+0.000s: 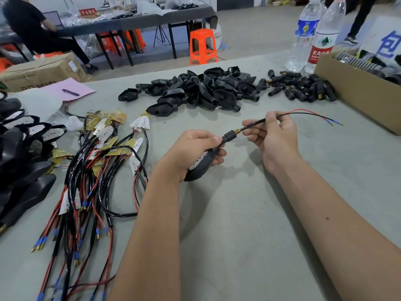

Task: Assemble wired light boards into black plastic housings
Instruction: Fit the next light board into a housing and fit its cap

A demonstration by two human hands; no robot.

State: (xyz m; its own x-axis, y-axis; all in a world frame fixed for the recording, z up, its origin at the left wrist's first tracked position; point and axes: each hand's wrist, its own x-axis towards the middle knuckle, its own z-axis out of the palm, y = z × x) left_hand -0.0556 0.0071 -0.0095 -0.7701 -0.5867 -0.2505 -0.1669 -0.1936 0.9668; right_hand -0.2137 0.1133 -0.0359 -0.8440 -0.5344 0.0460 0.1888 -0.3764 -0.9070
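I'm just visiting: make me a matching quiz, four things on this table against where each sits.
Things:
1. pink paper sheet
2. brown cardboard box
3. clear plastic water bottles
4. tangled red-and-black wired light boards

Places:
A. far right edge
B. left of the hands
C. far left, pen on it
D. far right, behind the box

Pairs: 1-C, 2-A, 3-D, 4-B

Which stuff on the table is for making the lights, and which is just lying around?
For the job: black housing in left hand, cable in right hand, spare housings, wired boards.
Lying about: water bottles, pink paper, pen.
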